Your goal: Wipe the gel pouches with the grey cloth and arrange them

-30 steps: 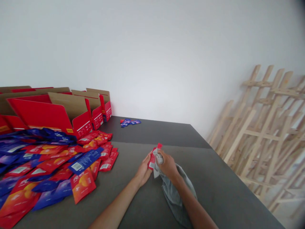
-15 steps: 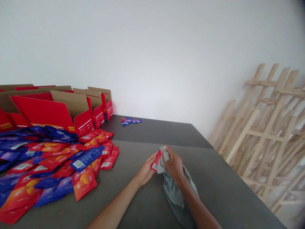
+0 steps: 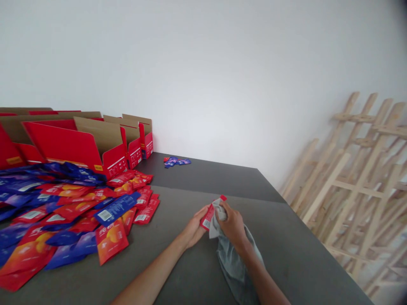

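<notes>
My left hand (image 3: 194,228) is closed on the left side of a small red packet (image 3: 207,219), whose white barcode label faces me. A grey cloth (image 3: 233,258) is bunched in my right hand (image 3: 232,224), and its upper part lies against the packet's face. The rest of the cloth hangs down below my right wrist. Part of the packet is hidden behind the cloth, with its red top corner showing above. Both hands are held over the dark table (image 3: 184,275).
A heap of red and blue packets (image 3: 116,209) covers the table's left side. Behind it stand open red cardboard boxes (image 3: 66,140). Several packets (image 3: 173,161) lie near the white wall. Wooden easel-like frames (image 3: 352,186) lean at the right, past the table edge.
The cloth has shifted slightly down and left across the packet, so more of its red top corner shows. The view has turned a little; both hands keep their hold.
</notes>
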A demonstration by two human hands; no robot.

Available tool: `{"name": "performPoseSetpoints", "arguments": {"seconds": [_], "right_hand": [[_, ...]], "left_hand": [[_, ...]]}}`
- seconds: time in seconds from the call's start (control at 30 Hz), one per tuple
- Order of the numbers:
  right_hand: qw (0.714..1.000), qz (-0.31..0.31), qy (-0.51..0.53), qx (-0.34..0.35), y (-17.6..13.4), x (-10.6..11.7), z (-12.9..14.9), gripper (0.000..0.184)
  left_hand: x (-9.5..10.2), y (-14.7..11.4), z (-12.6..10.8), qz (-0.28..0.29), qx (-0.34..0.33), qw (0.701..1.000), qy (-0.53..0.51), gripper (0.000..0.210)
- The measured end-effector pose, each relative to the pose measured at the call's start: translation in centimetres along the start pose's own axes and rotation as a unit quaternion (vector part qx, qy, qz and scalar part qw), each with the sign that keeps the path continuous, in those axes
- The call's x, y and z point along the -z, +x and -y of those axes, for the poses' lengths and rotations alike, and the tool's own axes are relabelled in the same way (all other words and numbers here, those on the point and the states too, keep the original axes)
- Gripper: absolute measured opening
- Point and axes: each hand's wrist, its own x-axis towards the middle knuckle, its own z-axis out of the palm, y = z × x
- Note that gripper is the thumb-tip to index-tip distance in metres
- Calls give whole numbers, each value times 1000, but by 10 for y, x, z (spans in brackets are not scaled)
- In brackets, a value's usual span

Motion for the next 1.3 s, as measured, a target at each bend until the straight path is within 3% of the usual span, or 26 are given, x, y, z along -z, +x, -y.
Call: {"name": "performPoseSetpoints", "arguments": {"seconds": [0.07,0.13,0.2,0.33,0.4,0.47,0.67,0.73,0.9,0.97,1.1,1.3], "right_hand": [[998,-47,-5,-28,3,3,-5,28],[999,-47,-1,-27,4,4,-7,30],[1000,3,15,3,2,3,-5,28],[980,164,43,99,-7,-2,6,19],[973,196,39,114,-9,-3,10,16],[981,168,27,90,-8,-4,10,16],[999,-25,25,-14,2,5,-4,27],[999,-20,36,-5,3,7,-5,26],[985,122,67,104,-4,0,5,15],[978,148,64,129,-7,-2,8,13],[978,134,76,142,-7,-1,6,13],[988,73,50,127,-4,0,0,15]], "left_hand": [[-2,-2,1,15,13,1000,7,33],[-3,-3,1,16,18,1000,8,35],[-1,-1,-1,4,12,1000,-4,36],[4,4,-5,-52,-16,998,-35,36],[6,5,-6,-66,-20,997,-40,34],[5,4,-6,-55,-19,998,-39,30],[-1,-2,-3,21,25,999,-5,32],[-1,-3,-3,28,26,999,5,35],[3,0,-6,2,-7,1000,21,46],[5,1,-7,2,-15,1000,23,47],[5,1,-9,26,5,999,37,43],[3,-2,-11,11,4,999,50,57]]}}
